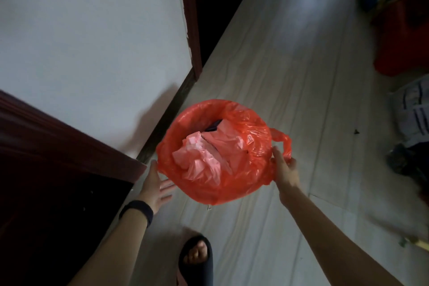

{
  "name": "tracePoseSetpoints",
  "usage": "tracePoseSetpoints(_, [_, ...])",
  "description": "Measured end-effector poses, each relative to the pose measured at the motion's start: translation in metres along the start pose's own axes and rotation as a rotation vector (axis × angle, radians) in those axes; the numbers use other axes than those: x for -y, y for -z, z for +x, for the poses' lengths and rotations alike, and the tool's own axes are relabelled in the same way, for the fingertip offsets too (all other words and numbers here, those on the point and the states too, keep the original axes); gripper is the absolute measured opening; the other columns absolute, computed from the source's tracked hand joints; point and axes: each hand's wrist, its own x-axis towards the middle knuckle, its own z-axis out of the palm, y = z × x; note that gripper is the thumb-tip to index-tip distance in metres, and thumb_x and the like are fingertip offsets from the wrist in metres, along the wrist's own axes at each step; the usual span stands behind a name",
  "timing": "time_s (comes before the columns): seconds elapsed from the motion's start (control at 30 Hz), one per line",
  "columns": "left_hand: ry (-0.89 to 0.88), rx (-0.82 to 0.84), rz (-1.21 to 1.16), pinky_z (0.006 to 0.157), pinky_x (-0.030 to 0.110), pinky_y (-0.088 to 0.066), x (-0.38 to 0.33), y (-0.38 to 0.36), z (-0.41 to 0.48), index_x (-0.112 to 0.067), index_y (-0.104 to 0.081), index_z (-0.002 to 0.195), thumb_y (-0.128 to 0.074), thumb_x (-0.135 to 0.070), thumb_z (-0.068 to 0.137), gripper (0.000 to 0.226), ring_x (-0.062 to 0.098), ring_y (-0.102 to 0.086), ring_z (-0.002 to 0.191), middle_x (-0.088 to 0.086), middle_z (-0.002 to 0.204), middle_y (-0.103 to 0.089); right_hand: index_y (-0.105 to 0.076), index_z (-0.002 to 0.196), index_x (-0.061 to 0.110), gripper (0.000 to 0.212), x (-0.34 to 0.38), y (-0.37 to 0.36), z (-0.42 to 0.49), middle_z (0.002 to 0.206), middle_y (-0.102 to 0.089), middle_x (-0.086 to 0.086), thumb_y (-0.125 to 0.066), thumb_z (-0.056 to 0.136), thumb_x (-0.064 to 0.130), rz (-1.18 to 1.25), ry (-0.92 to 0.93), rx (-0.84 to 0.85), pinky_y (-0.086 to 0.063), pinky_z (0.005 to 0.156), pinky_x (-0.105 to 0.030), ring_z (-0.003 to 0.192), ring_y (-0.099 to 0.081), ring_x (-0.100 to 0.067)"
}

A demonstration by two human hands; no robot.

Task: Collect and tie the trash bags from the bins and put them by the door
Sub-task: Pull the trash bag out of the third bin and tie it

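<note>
A red plastic trash bag [241, 176] stretches over a round bin on the floor beside the wall, its mouth open. Crumpled pale paper and plastic [204, 155] fill it. My right hand [284, 168] pinches the bag's right handle loop [284, 140] at the rim. My left hand [154, 183] is at the bag's left edge with fingers spread, touching or nearly touching the plastic. A dark band is on my left wrist.
A white wall [92, 42] runs on the left with a dark skirting board. Dark red door frames [192, 18] stand at far left and upper middle. A red object [404, 37] and clothes [413, 114] lie at right. My sandalled foot [196, 255] is below.
</note>
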Motion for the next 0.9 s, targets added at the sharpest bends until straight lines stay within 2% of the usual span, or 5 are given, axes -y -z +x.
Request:
tracePoseSetpoints(0.27, [-0.084,-0.1,-0.075,0.096,0.038,-0.043,-0.01,0.014,-0.018,-0.017,-0.056,0.082,-0.05,-0.018,0.097,0.016,0.019,-0.056,0.089,0.001,0.086,-0.057,-0.065,0.072,0.018,0.018,0.027,0.011,-0.005,0.067,-0.062,-0.002,-0.056,0.084,0.028,0.1,0.182,-0.227,-0.048,0.065,-0.037,0.067,-0.059,-0.024])
tracePoseSetpoints(0.37, [-0.195,-0.106,-0.153,0.091,0.035,-0.045,-0.017,0.019,-0.045,-0.015,-0.057,0.079,-0.052,-0.013,0.094,0.017,0.019,-0.058,0.088,0.002,0.083,-0.061,-0.062,0.064,0.016,0.022,0.063,0.015,-0.033,0.058,-0.057,-0.001,-0.061,0.085,0.016,0.206,0.223,-0.104,-0.038,0.053,-0.027,0.054,-0.049,-0.018])
tracePoseSetpoints(0.53, [-0.259,0.056,-0.493,0.057,0.023,-0.038,-0.044,0.024,-0.073,-0.016,-0.041,0.061,-0.048,-0.014,0.085,0.026,0.011,-0.044,0.043,-0.004,0.045,-0.043,-0.067,0.084,0.005,0.009,0.12,-0.005,-0.046,0.057,-0.06,-0.002,-0.061,0.084,-0.001,0.459,0.006,0.294,-0.039,0.036,-0.02,0.036,-0.043,-0.011])
tracePoseSetpoints(0.63, [-0.129,0.132,-0.33,0.056,0.024,-0.049,-0.055,0.021,-0.085,-0.018,-0.069,0.073,-0.068,-0.039,0.084,0.024,0.013,-0.061,0.062,-0.001,0.067,-0.066,-0.065,0.105,-0.002,0.024,0.135,-0.013,-0.049,0.082,-0.061,-0.008,-0.057,0.082,-0.006,0.559,-0.029,0.429,-0.03,0.03,-0.018,0.036,-0.03,-0.006])
tracePoseSetpoints(0.9, [-0.252,-0.028,-0.199,0.057,0.024,-0.046,-0.06,0.038,-0.085,-0.017,-0.065,0.092,-0.073,-0.031,0.078,0.022,0.015,-0.057,0.065,0.001,0.074,-0.062,-0.071,0.102,0.004,0.023,0.091,0.016,-0.059,0.081,-0.063,-0.005,-0.055,0.088,-0.004,0.335,-0.1,0.348,-0.023,0.033,-0.012,0.029,-0.028,-0.004])
